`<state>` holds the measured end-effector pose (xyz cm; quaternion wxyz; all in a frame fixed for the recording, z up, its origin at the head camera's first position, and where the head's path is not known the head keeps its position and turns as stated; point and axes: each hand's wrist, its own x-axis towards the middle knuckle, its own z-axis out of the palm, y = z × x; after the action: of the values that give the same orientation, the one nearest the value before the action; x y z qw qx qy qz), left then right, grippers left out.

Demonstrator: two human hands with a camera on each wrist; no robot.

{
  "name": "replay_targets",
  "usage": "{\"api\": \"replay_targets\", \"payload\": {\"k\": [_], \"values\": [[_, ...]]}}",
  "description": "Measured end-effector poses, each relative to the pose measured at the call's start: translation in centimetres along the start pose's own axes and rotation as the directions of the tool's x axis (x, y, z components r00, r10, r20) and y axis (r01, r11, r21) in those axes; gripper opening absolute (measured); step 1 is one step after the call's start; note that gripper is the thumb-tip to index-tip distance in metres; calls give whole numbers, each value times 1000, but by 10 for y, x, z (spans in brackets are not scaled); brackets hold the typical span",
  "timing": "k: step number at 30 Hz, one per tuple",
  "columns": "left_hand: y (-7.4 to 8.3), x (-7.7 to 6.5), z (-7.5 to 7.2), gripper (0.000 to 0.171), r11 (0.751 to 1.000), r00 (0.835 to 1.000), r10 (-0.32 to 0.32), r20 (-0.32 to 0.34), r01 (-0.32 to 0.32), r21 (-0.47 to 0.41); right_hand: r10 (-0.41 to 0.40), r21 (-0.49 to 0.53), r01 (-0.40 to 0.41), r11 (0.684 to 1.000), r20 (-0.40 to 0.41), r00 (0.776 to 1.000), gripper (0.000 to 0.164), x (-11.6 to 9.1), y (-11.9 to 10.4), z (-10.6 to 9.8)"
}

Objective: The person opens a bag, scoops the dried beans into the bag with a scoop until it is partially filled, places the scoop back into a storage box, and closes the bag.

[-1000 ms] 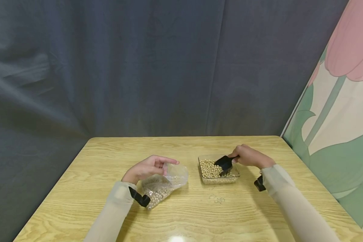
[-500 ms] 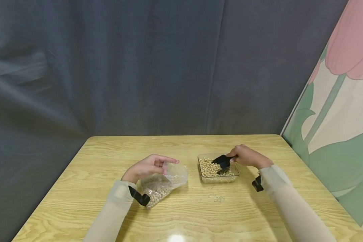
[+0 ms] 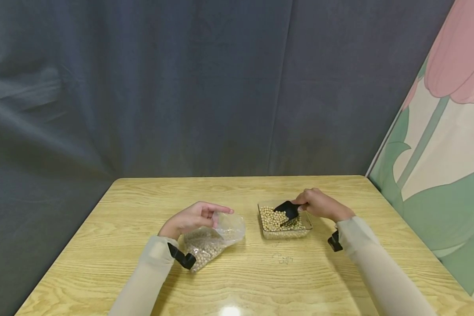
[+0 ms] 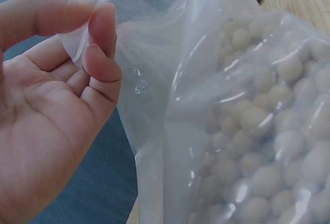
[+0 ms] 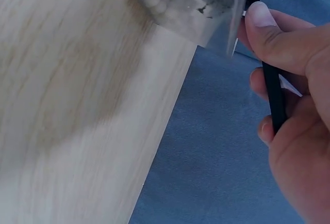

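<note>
- While the right hand (image 3: 319,204) is gripping the black scoop (image 3: 287,210), its fingers curling round the handle, the blade is sitting among the pale beans (image 3: 270,220) inside the clear container (image 3: 286,231).
- Compared with half a second ago, the scoop is lying slightly farther left and its blade is tilting differently, with beans now showing at its mouth; it is probably gathering a load, though how much it is carrying is hard to tell.
- The left hand (image 3: 191,219) is pinching the film at the opening of the plastic bag (image 3: 231,228); both are keeping their place from the earlier views.
- The bag is resting on the wooden table (image 3: 134,228), left of the container, near but not touching it, and is holding more beans in its lower part.
- Between scoop and bag, the container's side is rising as a barrier, and the bag's loose film is drooping, which may be narrowing the opening.
- A black wrist camera (image 3: 186,260) is overlapping the bag in the head view.
- Behind the table a dark curtain (image 3: 205,87) is hanging; to the right a tulip-painted panel (image 3: 450,145) is standing.
</note>
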<state>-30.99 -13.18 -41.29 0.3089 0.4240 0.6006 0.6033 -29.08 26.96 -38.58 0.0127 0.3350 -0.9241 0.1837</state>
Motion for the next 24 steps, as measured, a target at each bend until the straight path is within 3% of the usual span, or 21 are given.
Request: {"api": "replay_targets", "payload": {"k": [10,19,24], "values": [[2,0,2,51,1000,1000,-27,-13,27,-13,1,6,-1,1000,16,1000,25,2,-2,6],[2,0,1,50,1000,1000,2,9,-2,-9,87,98,-92,991,59,994,22,6,-8,9],[0,0,2,49,1000,1000,12,11,-12,-9,91,93,-96,991,51,995,22,4,-7,13]]}}
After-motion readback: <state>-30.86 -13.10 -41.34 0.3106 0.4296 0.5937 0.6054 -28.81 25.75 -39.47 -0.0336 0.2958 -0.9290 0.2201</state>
